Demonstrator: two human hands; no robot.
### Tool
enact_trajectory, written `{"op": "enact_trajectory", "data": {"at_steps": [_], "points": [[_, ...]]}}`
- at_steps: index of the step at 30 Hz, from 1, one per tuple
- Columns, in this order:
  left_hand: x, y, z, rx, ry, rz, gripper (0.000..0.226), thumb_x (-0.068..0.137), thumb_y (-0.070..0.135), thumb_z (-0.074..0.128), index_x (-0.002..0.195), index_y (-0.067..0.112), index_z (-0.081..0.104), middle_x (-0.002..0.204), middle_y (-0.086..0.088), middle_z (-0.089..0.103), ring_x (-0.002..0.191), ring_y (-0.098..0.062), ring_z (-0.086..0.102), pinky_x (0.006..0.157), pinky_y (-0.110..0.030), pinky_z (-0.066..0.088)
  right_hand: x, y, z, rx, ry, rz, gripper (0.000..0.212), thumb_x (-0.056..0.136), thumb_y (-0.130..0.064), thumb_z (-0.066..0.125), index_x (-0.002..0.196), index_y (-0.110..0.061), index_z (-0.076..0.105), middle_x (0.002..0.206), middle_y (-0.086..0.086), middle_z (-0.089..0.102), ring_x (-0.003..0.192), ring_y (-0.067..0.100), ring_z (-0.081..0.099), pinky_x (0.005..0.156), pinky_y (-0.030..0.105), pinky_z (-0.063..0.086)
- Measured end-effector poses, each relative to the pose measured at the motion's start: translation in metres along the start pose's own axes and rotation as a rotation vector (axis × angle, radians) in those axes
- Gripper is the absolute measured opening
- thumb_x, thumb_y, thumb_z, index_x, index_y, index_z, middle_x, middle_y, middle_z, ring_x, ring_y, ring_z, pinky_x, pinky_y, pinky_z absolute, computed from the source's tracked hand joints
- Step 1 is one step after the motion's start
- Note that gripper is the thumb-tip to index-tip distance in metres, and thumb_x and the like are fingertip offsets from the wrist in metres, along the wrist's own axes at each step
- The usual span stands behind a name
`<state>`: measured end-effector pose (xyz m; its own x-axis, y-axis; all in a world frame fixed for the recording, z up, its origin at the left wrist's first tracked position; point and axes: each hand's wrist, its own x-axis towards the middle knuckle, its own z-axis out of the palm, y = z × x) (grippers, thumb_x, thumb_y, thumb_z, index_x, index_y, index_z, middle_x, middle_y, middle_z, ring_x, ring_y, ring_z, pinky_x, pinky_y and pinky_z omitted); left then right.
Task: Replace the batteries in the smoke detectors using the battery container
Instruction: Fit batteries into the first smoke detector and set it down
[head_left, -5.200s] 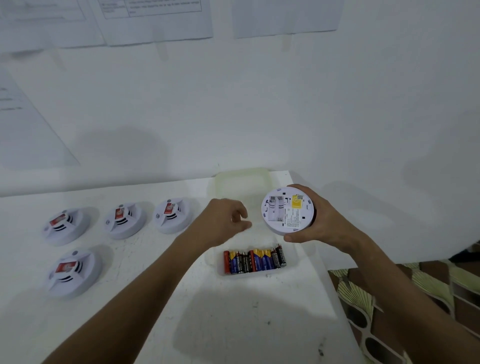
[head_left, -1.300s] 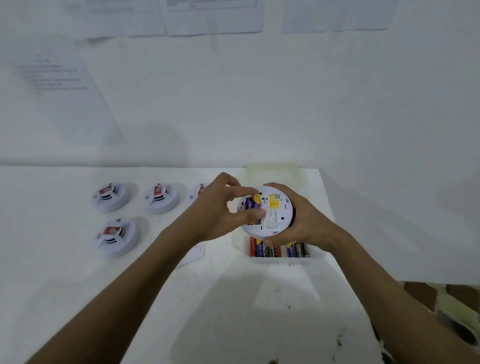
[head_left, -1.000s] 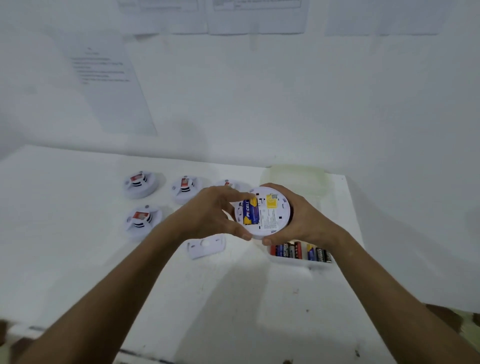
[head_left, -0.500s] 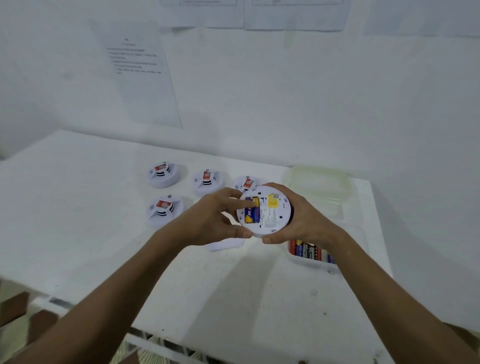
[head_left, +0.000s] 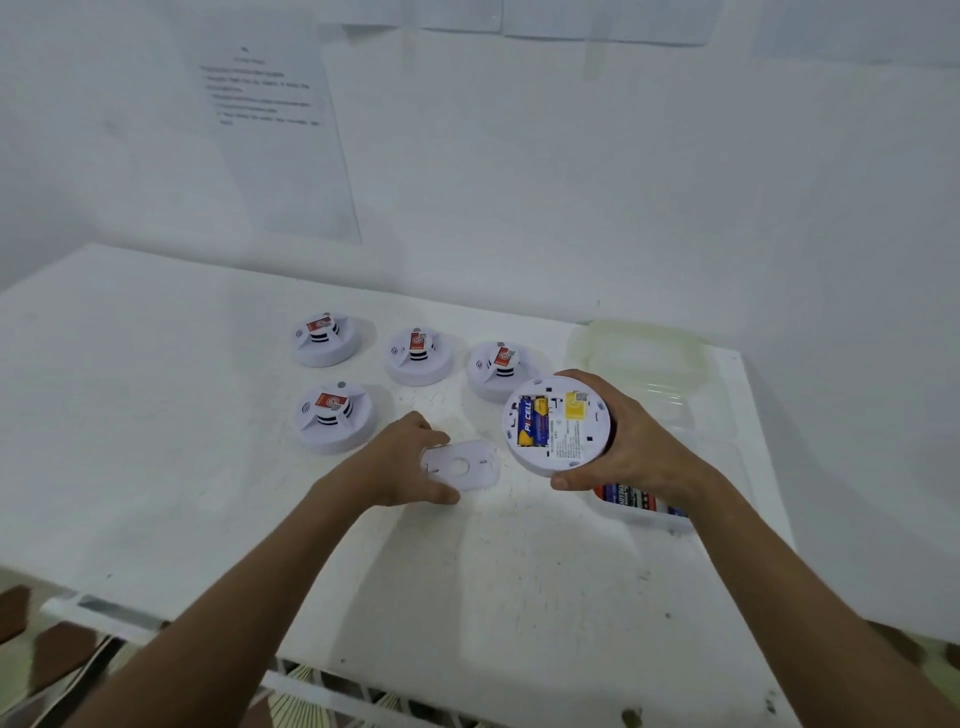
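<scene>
My right hand (head_left: 636, 447) grips a round white smoke detector (head_left: 569, 441) above the table, its back turned up toward me. A blue and yellow battery (head_left: 531, 421) sits in its open compartment. My left hand (head_left: 397, 465) is down on the table, with thumb and fingers holding the left edge of the white back cover plate (head_left: 465, 465) that lies flat there. The clear battery container (head_left: 644, 504), with several batteries inside, is partly hidden under my right hand and wrist.
Several other white smoke detectors with red labels stand face up on the white table (head_left: 156, 441), such as the near one (head_left: 332, 415) and the far one (head_left: 324, 338). The container's translucent lid (head_left: 636, 345) lies at the back right by the wall. The table's edges are close at right and front.
My left hand has left the detector's battery compartment and dropped to the cover plate on the table. My right hand still holds the detector, now with the battery fully showing.
</scene>
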<state>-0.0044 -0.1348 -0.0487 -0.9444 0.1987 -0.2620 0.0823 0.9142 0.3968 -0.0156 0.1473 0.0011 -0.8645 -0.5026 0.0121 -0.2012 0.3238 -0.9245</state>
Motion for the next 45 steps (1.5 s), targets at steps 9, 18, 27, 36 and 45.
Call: {"op": "enact_trajectory", "data": {"at_steps": [9, 18, 27, 36, 45], "points": [[-0.004, -0.008, -0.021, -0.136, 0.222, 0.099, 0.061, 0.054, 0.066, 0.066, 0.091, 0.019, 0.067, 0.090, 0.005, 0.057, 0.078, -0.007, 0.051, 0.064, -0.019, 0.040, -0.012, 0.002, 0.012, 0.009, 0.069, 0.075, 0.089, 0.054, -0.002, 0.092, 0.127, -0.031, 0.050, 0.114, -0.022, 0.064, 0.110, 0.000, 0.059, 0.082, 0.017, 0.053], [-0.024, 0.045, -0.066, -0.205, 0.277, 0.494, 0.057, 0.061, 0.048, 0.084, 0.111, 0.028, 0.066, 0.099, 0.017, 0.056, 0.088, -0.001, 0.055, 0.064, -0.008, 0.040, -0.015, -0.009, 0.043, 0.097, 0.171, 0.028, 0.093, 0.052, 0.008, 0.091, 0.129, -0.027, 0.051, 0.115, -0.017, 0.064, 0.108, 0.005, 0.062, 0.081, 0.021, 0.054], [-0.020, 0.054, -0.057, -0.249, 0.181, 0.514, 0.068, 0.061, 0.051, 0.084, 0.123, 0.035, 0.061, 0.109, 0.012, 0.053, 0.096, 0.004, 0.051, 0.071, -0.007, 0.038, -0.020, -0.015, 0.052, 0.104, 0.208, 0.021, 0.096, 0.052, 0.003, 0.093, 0.134, -0.021, 0.049, 0.125, -0.003, 0.061, 0.115, 0.013, 0.059, 0.087, 0.029, 0.056], [-0.017, 0.059, -0.061, -0.246, 0.060, 0.439, 0.072, 0.065, 0.050, 0.082, 0.131, 0.033, 0.057, 0.122, 0.020, 0.051, 0.101, -0.002, 0.056, 0.079, -0.013, 0.048, -0.019, -0.019, 0.045, 0.076, 0.149, 0.018, 0.094, 0.053, 0.003, 0.093, 0.134, -0.020, 0.050, 0.126, -0.004, 0.059, 0.116, 0.016, 0.058, 0.088, 0.034, 0.057], [-0.019, 0.059, -0.069, -0.183, 0.036, 0.532, 0.077, 0.061, 0.048, 0.079, 0.131, 0.025, 0.058, 0.109, 0.007, 0.057, 0.095, -0.008, 0.057, 0.072, -0.010, 0.049, -0.018, -0.024, 0.036, 0.080, 0.055, 0.001, 0.092, 0.056, 0.006, 0.090, 0.133, -0.024, 0.051, 0.123, -0.007, 0.061, 0.116, 0.015, 0.058, 0.089, 0.031, 0.055]]}}
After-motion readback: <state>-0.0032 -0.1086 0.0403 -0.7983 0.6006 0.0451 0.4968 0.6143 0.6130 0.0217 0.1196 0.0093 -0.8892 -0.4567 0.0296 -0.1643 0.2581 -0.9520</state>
